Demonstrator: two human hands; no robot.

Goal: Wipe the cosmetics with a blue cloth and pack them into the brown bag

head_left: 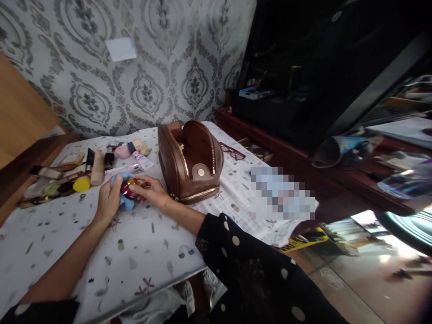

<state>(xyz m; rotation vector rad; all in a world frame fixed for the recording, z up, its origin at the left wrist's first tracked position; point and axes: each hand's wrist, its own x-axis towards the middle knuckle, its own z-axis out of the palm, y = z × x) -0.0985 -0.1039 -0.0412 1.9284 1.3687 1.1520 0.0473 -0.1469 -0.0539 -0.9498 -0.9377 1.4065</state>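
Observation:
A small shiny red bottle with a gold-coloured top (130, 188) is between my two hands, above the patterned cloth on the table. My left hand (110, 198) is closed on a light blue cloth (127, 203) that wraps partly round the bottle. From the other side, the fingers of my right hand (151, 191) grip the same bottle. Just beyond my right hand stands a brown bag (170, 157), its zipped top gaping. Left of it lie several cosmetics, among them a yellow round item (81, 183), a beige tube (97, 168) and a pink sponge-like piece (122, 151).
Red-framed glasses (232, 151) lie right of the bag. A blurred-out flat item (281, 193) is near the table's right edge. A large black screen (303, 54) rises at the right, and a patterned wall (145, 90) closes off the back.

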